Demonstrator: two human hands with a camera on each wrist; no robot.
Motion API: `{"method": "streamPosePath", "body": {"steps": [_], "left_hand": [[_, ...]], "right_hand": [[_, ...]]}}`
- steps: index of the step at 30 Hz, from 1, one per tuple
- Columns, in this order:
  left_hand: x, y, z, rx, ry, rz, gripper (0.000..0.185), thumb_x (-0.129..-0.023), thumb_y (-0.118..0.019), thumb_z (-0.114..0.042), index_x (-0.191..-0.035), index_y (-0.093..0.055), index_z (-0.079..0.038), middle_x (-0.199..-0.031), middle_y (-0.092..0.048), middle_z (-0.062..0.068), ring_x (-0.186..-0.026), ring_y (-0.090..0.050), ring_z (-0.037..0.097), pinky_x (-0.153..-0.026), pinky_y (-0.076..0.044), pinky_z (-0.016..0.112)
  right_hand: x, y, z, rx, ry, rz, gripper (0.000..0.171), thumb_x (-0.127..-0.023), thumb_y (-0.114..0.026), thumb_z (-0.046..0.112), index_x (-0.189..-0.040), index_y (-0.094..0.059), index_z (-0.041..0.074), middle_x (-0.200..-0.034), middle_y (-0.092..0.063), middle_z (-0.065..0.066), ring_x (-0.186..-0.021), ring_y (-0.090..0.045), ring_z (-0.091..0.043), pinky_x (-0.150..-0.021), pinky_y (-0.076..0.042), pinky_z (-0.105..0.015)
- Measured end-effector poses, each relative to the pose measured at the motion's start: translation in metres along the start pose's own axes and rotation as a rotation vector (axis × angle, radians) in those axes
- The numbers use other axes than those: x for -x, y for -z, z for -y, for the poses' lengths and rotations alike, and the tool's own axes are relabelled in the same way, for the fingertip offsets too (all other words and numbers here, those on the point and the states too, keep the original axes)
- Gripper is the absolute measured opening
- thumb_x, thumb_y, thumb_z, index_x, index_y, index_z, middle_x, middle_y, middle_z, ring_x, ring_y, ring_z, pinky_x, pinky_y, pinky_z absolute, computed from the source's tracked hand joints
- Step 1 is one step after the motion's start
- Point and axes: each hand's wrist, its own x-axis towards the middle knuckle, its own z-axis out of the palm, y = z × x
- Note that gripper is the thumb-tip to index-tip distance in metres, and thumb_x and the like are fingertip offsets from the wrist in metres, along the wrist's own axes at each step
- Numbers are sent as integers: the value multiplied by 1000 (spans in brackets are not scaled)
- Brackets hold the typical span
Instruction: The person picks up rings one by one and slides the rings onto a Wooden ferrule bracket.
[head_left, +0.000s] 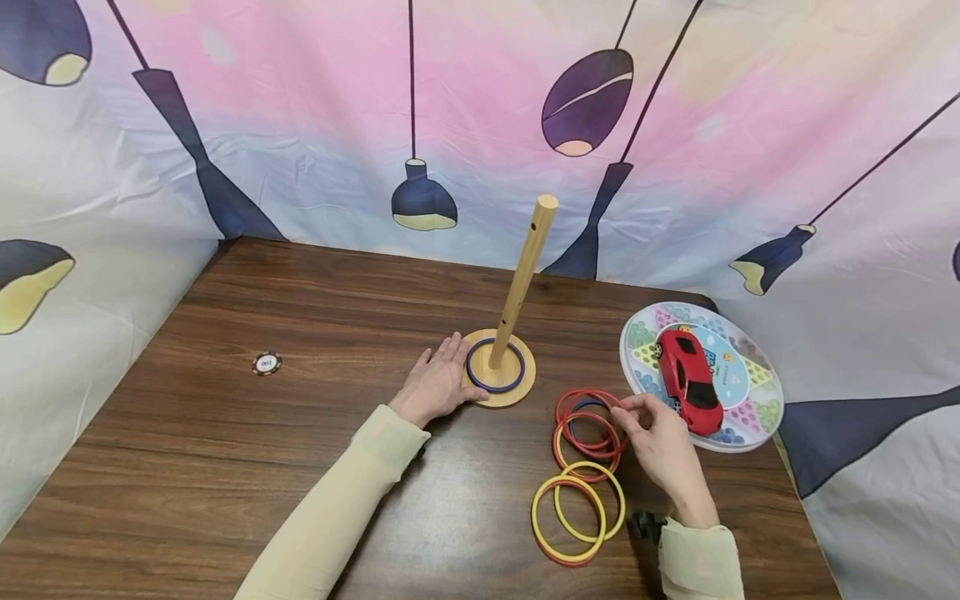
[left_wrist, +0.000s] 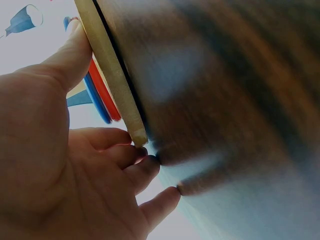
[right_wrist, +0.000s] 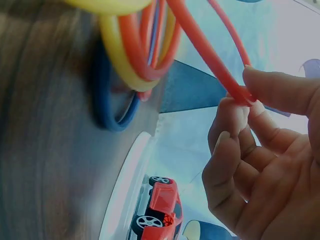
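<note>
My left hand (head_left: 438, 387), fingers extended, rests against the left edge of a round wooden base (head_left: 530, 367). Its thumb lies on top of the base beside the rings. An upright wooden post (head_left: 522, 279) rises from that base. Around the post's foot lies a blue ring (head_left: 495, 390); the left wrist view shows a red ring (left_wrist: 101, 92) against it. With thumb and index finger my right hand (head_left: 663, 446) pinches a red ring (right_wrist: 205, 52), tilted over the loose pile. In that pile are several red rings, a blue ring (right_wrist: 102, 95) and yellow rings (head_left: 622, 508).
At the right, a red toy car (head_left: 690, 379) sits on a round, colourful game board (head_left: 641, 333). A poker chip (head_left: 266, 363) lies at the left on the dark wooden table (head_left: 187, 467). A printed curtain (head_left: 300, 108) hangs behind the table.
</note>
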Motion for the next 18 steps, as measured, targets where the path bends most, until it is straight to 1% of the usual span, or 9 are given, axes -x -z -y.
{"method": "streamPosePath", "body": {"steps": [4, 8, 10, 14, 18], "left_hand": [[0, -1, 0, 4, -2, 0, 96, -88, -62, -56, -152, -22, 3, -158, -19, 21, -146, -18, 31, -115, -19, 53], [0, -1, 1, 2, -4, -5, 96, -88, -62, -57, -152, -23, 3, -158, -19, 21, -146, -19, 31, -115, -20, 53], [0, -2, 1, -2, -3, -5, 96, -88, -62, -57, -153, -22, 3, -158, -19, 21, -146, -19, 30, -115, -19, 52], [-1, -2, 2, -3, -1, -2, 97, -88, -62, -57, -153, -22, 2, -158, -19, 20, -146, -19, 30, -115, -19, 52], [-1, -2, 2, 3, -1, 2, 97, -88, -61, -58, -153, -21, 2, -158, -18, 20, -146, -18, 30, -115, -19, 52]], "right_hand": [[1, 2, 2, -61, -10, -19, 27, -94, -65, 33, -104, -66, 7, -85, -63, -6, -75, -56, -18, -62, -45, -28], [1, 3, 6, -133, 4, -43, 28, -93, -67, 33, -103, -67, 7, -85, -64, -6, -73, -54, -17, -59, -44, -26], [1, 4, 8, -172, 3, -51, 28, -92, -68, 32, -104, -67, 7, -84, -64, -7, -72, -55, -17, -58, -44, -25], [1, 7, 16, -234, -4, -70, 31, -91, -69, 35, -105, -67, 7, -84, -63, -10, -68, -57, -19, -56, -47, -26], [0, 14, 26, -292, 27, -108, 31, -91, -69, 35, -105, -67, 7, -82, -64, -10, -66, -61, -19, -57, -51, -25]]}}
